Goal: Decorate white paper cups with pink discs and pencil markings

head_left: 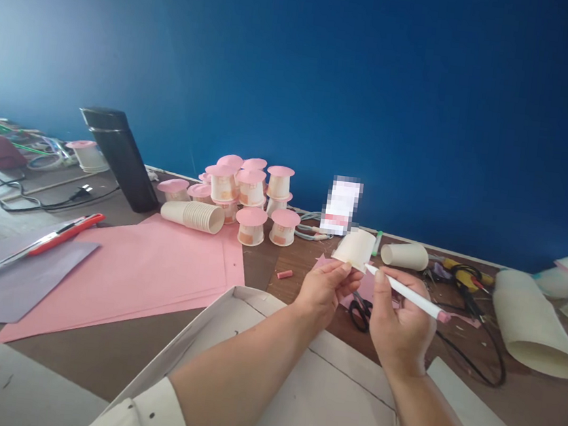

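My left hand [325,287] is closed on the rim of a plain white paper cup [356,247], which is held upside down above the table. In my right hand [401,322] is a white marker [415,297] with a pink end, its tip touching or very close to the cup's lower right edge. Below the hands lie a piece of pink paper [368,287] and scissors with black handles [359,312], partly hidden by my fingers. A lit phone [341,204], its screen blurred, stands behind the cup.
Several paper cups topped with pink discs [251,217] stand stacked near the wall, beside a nested row of cups [192,216]. Pink sheets [155,267], a red utility knife [63,237] and a black flask [120,159] are left; a large paper roll [532,323] and cables lie right.
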`<state>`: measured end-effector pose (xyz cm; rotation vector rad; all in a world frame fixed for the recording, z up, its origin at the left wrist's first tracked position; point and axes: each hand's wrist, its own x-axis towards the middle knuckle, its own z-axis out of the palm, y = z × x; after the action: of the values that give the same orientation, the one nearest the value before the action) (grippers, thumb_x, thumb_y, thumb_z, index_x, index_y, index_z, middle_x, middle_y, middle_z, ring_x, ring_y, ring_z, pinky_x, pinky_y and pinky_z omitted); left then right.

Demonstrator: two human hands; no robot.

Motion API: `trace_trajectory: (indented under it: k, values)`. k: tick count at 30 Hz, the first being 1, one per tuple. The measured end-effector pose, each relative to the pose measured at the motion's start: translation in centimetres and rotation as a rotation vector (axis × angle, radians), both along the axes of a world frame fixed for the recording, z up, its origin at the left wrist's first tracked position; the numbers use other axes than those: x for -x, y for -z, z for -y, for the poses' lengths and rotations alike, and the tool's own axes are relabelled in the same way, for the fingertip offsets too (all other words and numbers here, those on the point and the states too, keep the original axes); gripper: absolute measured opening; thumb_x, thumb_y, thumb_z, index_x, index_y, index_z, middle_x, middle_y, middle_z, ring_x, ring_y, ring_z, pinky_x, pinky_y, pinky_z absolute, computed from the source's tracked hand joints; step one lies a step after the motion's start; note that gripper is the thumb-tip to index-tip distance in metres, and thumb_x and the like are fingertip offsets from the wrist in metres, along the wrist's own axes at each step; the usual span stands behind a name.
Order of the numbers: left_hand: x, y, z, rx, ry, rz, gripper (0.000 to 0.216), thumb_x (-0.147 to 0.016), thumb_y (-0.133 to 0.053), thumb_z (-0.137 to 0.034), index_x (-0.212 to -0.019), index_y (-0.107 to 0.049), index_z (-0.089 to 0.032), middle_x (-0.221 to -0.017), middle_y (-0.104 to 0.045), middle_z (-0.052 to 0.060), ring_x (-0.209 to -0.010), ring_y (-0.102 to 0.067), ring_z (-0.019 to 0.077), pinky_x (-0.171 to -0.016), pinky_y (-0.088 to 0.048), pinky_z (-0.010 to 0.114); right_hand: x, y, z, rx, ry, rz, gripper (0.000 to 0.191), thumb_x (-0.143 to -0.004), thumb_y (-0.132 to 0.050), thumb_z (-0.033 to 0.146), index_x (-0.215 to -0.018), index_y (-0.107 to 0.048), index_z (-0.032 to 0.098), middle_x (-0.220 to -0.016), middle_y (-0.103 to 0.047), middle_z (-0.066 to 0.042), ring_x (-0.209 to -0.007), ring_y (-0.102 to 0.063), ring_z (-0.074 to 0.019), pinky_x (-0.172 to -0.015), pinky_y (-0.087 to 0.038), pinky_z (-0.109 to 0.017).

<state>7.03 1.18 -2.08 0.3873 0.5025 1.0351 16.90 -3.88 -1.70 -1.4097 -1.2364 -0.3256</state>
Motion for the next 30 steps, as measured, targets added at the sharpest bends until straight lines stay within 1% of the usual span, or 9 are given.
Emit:
trace_trajectory:
  k: [8,12,16,22,25,28,30]
  values:
    - [0.06,-0.09,0.03,0.005,0.000,-0.009,0.008,-0.079,-0.075,-0.014,-0.077,-0.070,-0.007,-0.076,-0.069,0.007,-0.075,-0.067,0.0112,-0.077,-0.052,0.023,-0.30,0.35,0.02,0.045,-0.013,0.018,0.025,-0.091,-0.059,0.040,-0.094,-0.069,0.018,-0.092,-0.071,-0.009,-0.086,-0.068,-0.0204,-0.080,-0.054,-0.033]
    - [0.11,-0.21,0.07,0.014,0.001,-0.006,0.007,-0.082,-0.070,-0.011,-0.077,-0.070,-0.007,-0.075,-0.069,0.007,-0.073,-0.067,0.0107,-0.076,-0.053,0.022,-0.37,0.38,-0.07,0.064,-0.022,0.042,0.027,-0.092,-0.058,0.042,-0.096,-0.069,0.018,-0.092,-0.071,-0.009,-0.087,-0.068,-0.0214,-0.082,-0.055,-0.036]
    - [0.16,-0.37,0.09,0.014,0.001,-0.002,0.009,-0.085,-0.066,-0.010,-0.077,-0.069,-0.007,-0.073,-0.068,0.006,-0.071,-0.067,0.0101,-0.074,-0.053,0.022,-0.32,0.27,-0.04,0.039,-0.004,0.057,0.027,-0.092,-0.058,0.041,-0.093,-0.069,0.017,-0.091,-0.071,-0.010,-0.085,-0.067,-0.0213,-0.080,-0.055,-0.035]
    - [0.18,-0.32,0.06,0.017,0.000,-0.016,0.008,-0.085,-0.066,-0.010,-0.078,-0.069,-0.006,-0.073,-0.068,0.007,-0.071,-0.066,0.0102,-0.073,-0.053,0.021,-0.46,0.37,-0.07,0.049,-0.027,0.058,0.025,-0.091,-0.058,0.040,-0.093,-0.069,0.018,-0.090,-0.070,-0.009,-0.086,-0.067,-0.0207,-0.081,-0.054,-0.035]
    - [0.20,-0.31,0.07,0.014,0.008,-0.028,0.008,-0.085,-0.067,-0.011,-0.078,-0.069,-0.007,-0.074,-0.068,0.006,-0.072,-0.067,0.0107,-0.072,-0.053,0.021,-0.50,0.48,-0.10,0.052,-0.016,0.049,0.024,-0.092,-0.058,0.040,-0.094,-0.069,0.018,-0.091,-0.070,-0.009,-0.086,-0.067,-0.0204,-0.081,-0.053,-0.034]
    - [0.29,-0.40,0.05,0.036,0.012,-0.032,0.008,-0.086,-0.066,-0.011,-0.078,-0.068,-0.008,-0.074,-0.068,0.006,-0.072,-0.066,0.0104,-0.069,-0.052,0.020,-0.41,0.41,-0.08,0.047,-0.017,0.053,0.023,-0.092,-0.058,0.038,-0.095,-0.068,0.018,-0.091,-0.070,-0.009,-0.085,-0.066,-0.0197,-0.080,-0.053,-0.033]
    - [0.38,-0.50,0.02,0.063,0.012,-0.021,0.009,-0.087,-0.064,-0.011,-0.079,-0.067,-0.008,-0.074,-0.067,0.006,-0.071,-0.066,0.0097,-0.068,-0.052,0.019,-0.27,0.23,-0.01,0.014,-0.012,0.052,0.023,-0.091,-0.059,0.037,-0.096,-0.068,0.017,-0.092,-0.071,-0.009,-0.086,-0.066,-0.0196,-0.079,-0.053,-0.033]
